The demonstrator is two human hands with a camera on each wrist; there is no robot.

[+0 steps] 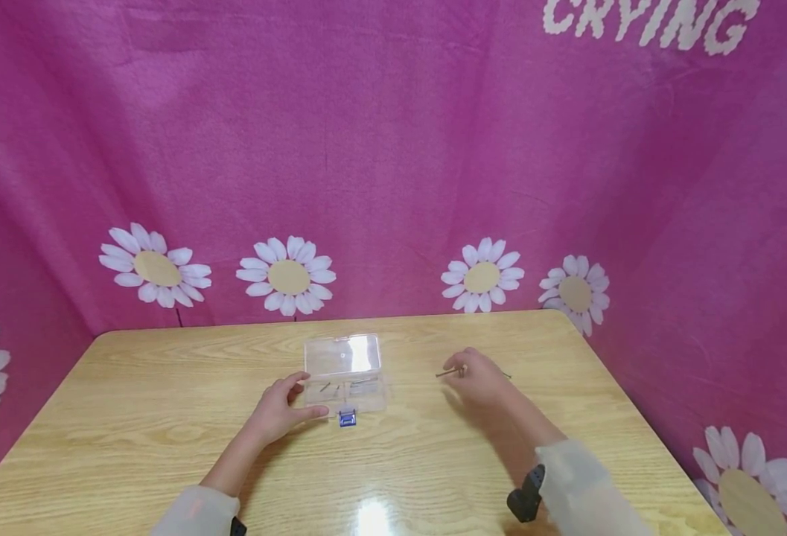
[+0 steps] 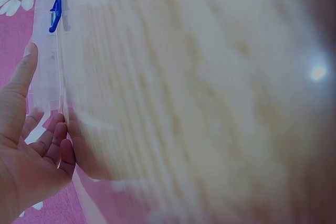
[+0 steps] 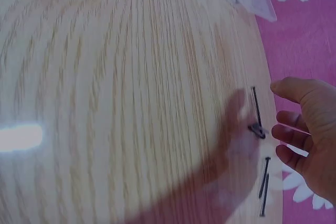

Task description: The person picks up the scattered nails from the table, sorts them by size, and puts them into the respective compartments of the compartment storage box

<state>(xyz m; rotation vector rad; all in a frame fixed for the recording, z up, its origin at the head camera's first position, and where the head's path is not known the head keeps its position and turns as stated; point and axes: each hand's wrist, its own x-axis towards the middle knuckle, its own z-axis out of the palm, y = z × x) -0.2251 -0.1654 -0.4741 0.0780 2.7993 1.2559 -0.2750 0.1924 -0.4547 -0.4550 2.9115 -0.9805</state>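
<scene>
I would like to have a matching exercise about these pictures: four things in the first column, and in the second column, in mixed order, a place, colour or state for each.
Column one
1. box latch
2. box lid
3. left hand
4. right hand

Column two
A. at the left end of the clear plastic box
B. swung open, behind the compartments
C. beside thin metal fasteners, to the right of the box
D. blue

Right pairs: 1-D, 2-B, 3-A, 4-C
</scene>
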